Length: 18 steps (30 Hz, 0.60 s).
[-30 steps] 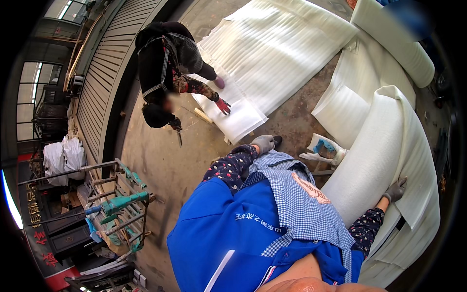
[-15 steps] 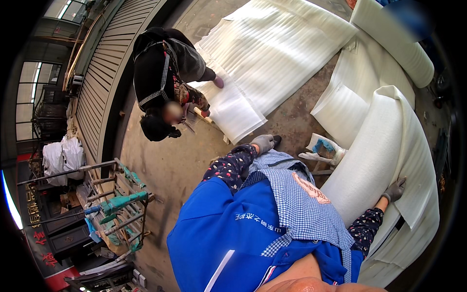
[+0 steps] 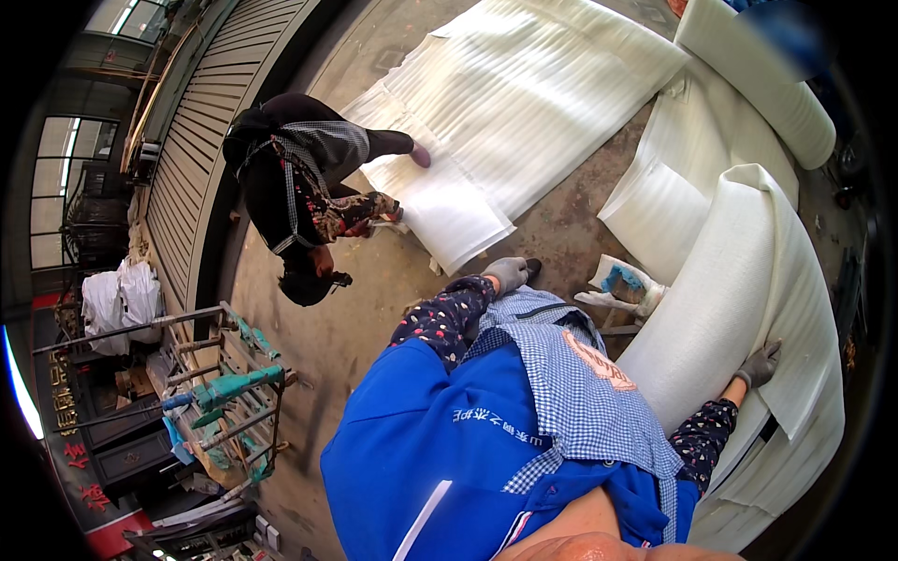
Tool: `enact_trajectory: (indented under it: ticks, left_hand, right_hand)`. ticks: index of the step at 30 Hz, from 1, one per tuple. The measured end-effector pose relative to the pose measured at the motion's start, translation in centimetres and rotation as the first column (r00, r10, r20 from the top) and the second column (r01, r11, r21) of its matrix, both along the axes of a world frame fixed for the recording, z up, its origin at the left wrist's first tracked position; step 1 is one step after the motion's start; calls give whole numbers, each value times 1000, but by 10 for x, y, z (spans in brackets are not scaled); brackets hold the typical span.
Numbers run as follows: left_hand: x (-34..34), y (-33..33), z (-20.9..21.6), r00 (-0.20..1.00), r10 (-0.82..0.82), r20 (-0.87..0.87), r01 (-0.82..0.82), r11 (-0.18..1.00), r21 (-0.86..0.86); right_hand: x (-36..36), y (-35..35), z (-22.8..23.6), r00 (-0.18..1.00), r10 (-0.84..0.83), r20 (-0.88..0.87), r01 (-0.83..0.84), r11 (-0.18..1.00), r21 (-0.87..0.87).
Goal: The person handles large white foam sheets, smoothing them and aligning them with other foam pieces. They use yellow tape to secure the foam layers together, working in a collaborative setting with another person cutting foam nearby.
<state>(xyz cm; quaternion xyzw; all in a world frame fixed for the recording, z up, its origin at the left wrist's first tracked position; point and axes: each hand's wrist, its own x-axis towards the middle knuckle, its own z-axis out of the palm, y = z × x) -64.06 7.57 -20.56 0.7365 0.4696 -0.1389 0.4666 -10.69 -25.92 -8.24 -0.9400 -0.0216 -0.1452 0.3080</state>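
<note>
Both my hands wear grey gloves. My left hand [image 3: 508,273] rests on my bent knee, beneath the checked apron [image 3: 608,411], with its fingers lying over the knee and nothing seen in them. Out to the right, my right hand [image 3: 760,363] lies with fingers stretched on a thick, loosely rolled white foam sheet [image 3: 702,280]. Ahead of me a wide, flat white foam sheet [image 3: 524,122] covers the floor. A co-worker [image 3: 290,178] bends low at its left edge, one foot on it, hands close to its near corner.
Another white foam roll [image 3: 758,79] lies at the far right. A cut white piece with a blue patch [image 3: 625,283] sits between my knee and the rolled foam. At left stand a metal-framed cart [image 3: 229,393] with green wrapping, white sacks [image 3: 120,304] and a ribbed grey shutter [image 3: 210,122].
The co-worker has shifted left and toward me, head lower, with the hands now drawn together near the sheet's corner. My own hands have stayed where they were.
</note>
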Motion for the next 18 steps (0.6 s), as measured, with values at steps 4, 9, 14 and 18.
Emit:
enact_trajectory:
  ticks: [4, 9, 14, 18]
  left_hand:
    - [2, 1, 5, 999, -26, -27, 25, 999, -26]
    - [2, 0, 15, 999, -24, -25, 24, 1000, -14]
    - [3, 1, 18, 998, -43, -41, 42, 999, -18]
    - [1, 1, 12, 999, -36, -41, 35, 999, -17]
  right_hand:
    - [5, -8, -5, 999, 22, 26, -21, 1000, -23]
    - [6, -4, -7, 997, 28, 66, -28, 1000, 0]
    - [5, -7, -6, 999, 25, 40, -25, 1000, 10]
    - [4, -4, -5, 998, 28, 63, -29, 1000, 9]
